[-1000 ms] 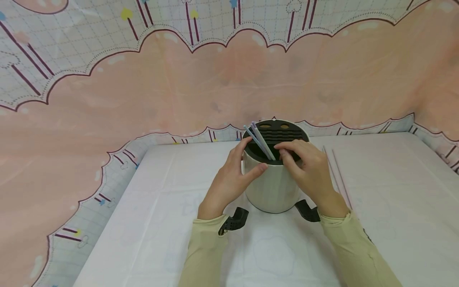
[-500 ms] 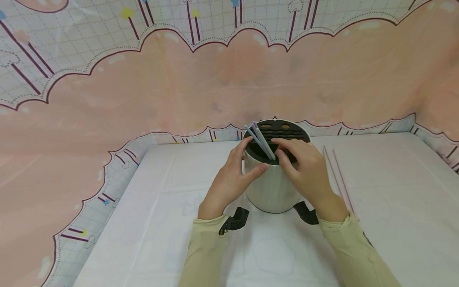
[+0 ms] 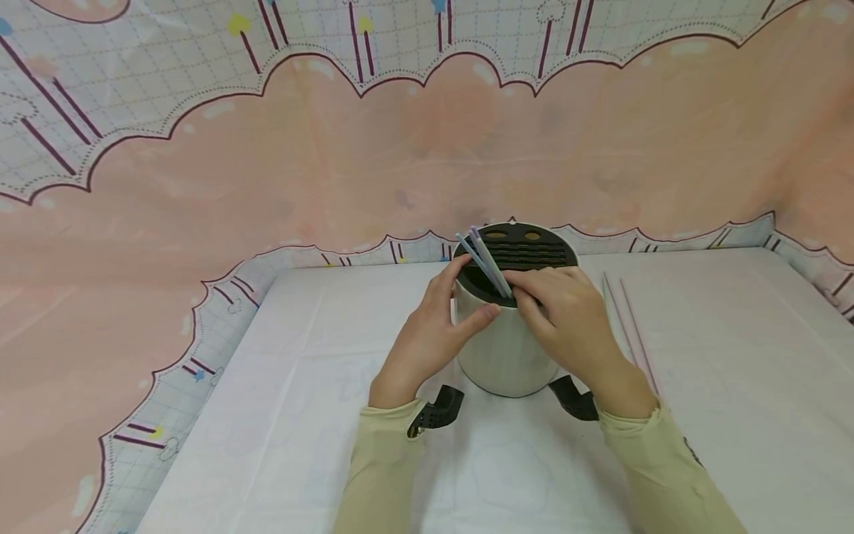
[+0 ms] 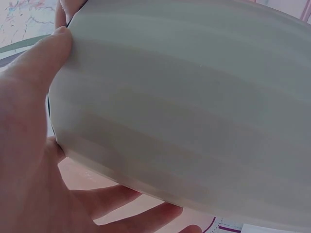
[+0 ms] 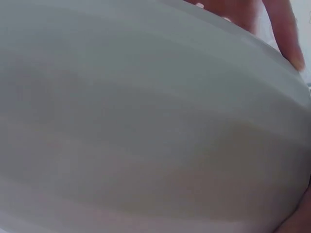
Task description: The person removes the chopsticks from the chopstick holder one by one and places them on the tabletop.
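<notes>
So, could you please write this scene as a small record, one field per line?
Container: pale holder, upright on the white table
Top: black ridged lid, opening in front
Inside: pale thin sticks, leaning left
Left hand: holds the holder
Right hand: at the opening; fingertips hidden
Beside: two loose sticks, right of the holder

The right hand (image 3: 567, 319) has shifted over the white container (image 3: 507, 348). A second ago its index finger arched above the dark top (image 3: 527, 254), its tip a little apart from the pale sticks (image 3: 492, 267); now the fingertips have come in just beside those sticks. Since half a second ago the index finger has dropped and flattened, and the hand now hides more of the front opening (image 3: 479, 283). The right sleeve cuff (image 3: 627, 424) has slid slightly lower.
</notes>
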Demonstrator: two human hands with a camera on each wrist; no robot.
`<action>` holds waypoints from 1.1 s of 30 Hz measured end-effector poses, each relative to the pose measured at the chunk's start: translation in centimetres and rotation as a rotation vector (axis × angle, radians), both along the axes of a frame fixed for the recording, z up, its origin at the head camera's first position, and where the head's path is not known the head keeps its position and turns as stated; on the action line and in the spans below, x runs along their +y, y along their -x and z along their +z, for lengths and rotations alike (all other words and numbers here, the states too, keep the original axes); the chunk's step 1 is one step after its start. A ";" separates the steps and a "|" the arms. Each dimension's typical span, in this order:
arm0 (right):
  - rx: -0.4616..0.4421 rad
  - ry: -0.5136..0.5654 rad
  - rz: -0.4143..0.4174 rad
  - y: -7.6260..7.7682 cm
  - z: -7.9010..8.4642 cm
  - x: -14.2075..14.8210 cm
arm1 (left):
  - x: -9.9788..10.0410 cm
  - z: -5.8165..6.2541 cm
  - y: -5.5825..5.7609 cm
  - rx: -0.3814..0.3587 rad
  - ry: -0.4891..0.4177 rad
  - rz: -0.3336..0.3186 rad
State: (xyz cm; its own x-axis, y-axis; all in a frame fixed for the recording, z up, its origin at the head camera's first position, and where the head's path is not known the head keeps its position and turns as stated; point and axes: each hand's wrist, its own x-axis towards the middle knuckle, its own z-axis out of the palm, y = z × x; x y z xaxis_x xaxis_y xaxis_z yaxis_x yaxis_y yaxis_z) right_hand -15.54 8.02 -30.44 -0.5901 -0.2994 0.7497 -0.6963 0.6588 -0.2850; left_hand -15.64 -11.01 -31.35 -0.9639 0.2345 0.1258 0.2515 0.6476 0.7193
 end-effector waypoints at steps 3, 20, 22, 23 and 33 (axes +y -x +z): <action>-0.011 -0.012 0.024 -0.1 0.1 0.1 | 0.0 0.0 0.0 0.000 0.003 0.000; -0.026 0.009 0.088 0.0 0.3 0.5 | -0.1 -0.1 0.0 -0.002 0.003 -0.004; -0.042 0.020 0.083 -0.1 0.3 0.7 | 0.0 0.0 0.0 0.000 0.004 -0.004; -0.049 0.028 0.079 -0.2 0.3 0.8 | 0.0 0.0 0.0 0.000 0.005 -0.005; -0.043 0.194 0.075 -0.3 1.0 1.0 | 0.1 0.0 0.1 -0.019 0.013 0.001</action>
